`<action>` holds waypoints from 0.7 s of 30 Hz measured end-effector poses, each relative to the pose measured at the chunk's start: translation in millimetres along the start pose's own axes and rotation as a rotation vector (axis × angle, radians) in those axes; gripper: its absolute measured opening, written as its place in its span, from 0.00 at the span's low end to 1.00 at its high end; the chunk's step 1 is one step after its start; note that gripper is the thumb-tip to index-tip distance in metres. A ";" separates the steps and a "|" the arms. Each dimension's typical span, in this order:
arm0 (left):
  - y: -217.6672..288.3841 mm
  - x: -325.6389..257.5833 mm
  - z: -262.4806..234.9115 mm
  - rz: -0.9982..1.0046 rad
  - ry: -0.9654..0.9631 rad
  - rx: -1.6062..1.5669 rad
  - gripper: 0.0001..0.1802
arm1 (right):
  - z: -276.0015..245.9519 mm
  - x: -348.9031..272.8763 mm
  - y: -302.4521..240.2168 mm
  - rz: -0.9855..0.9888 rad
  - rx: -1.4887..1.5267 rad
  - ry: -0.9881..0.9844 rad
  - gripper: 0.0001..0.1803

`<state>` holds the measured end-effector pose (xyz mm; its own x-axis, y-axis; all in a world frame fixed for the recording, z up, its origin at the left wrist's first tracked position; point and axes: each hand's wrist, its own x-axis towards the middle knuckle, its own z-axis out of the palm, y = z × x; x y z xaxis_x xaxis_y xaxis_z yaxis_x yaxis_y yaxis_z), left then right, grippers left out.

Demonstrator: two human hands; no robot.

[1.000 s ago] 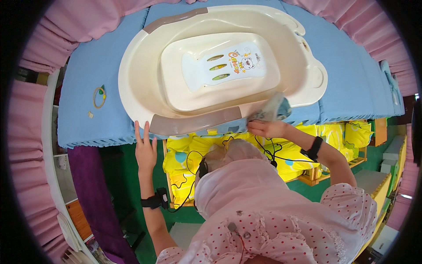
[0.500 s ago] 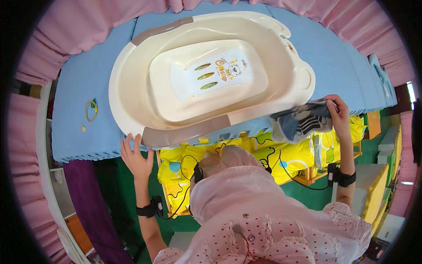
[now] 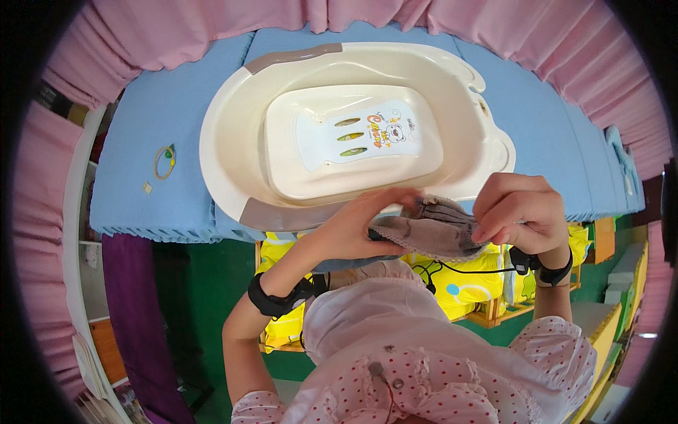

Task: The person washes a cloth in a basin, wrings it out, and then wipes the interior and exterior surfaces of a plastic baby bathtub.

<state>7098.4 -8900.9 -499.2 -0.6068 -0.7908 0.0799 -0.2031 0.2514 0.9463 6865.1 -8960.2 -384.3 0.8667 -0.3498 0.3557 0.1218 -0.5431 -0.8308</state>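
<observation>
Blue sheet [image 3: 537,141] under a smooth, rounded tub [image 3: 236,141] spreads beyond the left hand [image 3: 364,222], whose thumb and fingers grip a soft, ribbed grey cloth [image 3: 431,237] reaching to the right hand [image 3: 526,212], which pinches its other end.

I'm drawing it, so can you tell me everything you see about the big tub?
The big tub is long, rounded and cream, apparently smooth plastic. Brown-grey strips mark both long rims. Its floor carries a whitish panel with a bear picture and three narrow slots. It sits upright on blue cloth. The left hand and right hand overlap its near rim in view; touching is unclear.
</observation>
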 end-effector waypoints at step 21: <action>31.8 -62.8 -46.4 -0.254 0.436 0.660 0.18 | 20.0 13.6 11.1 0.170 -0.090 0.038 0.11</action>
<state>7165.8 -8869.2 -459.6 -0.1574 -0.9788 0.1313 -0.7849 0.2047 0.5849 6887.8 -8955.8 -397.2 0.8517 -0.4705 0.2307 -0.0703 -0.5388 -0.8395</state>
